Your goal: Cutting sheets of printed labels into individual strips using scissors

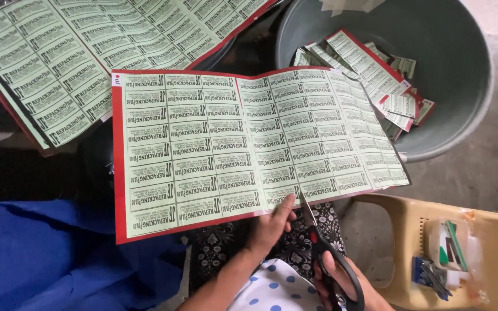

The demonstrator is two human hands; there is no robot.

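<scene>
Head view: left hand (273, 226) grips label sheet (249, 144); right hand (347, 282) (low) works scissors (325, 253)

The right hand (347, 282) runs off the bottom edge, fingers buried in the scissors (324, 247) handles. The left hand's (272, 227) fingertips slip behind the sheet (249, 144). A second sheet (87, 52) is cropped at top and left. The tub's (456, 86) far rim is cut off.

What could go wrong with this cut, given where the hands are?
1. The left hand pinches the label sheet right beside the scissors, so the fingers may get nicked.
2. The sheet is held only at its near edge and bows along its folds; the cut could drift off the printed grid.
3. Cut strips could miss the grey basin and drop.
</scene>
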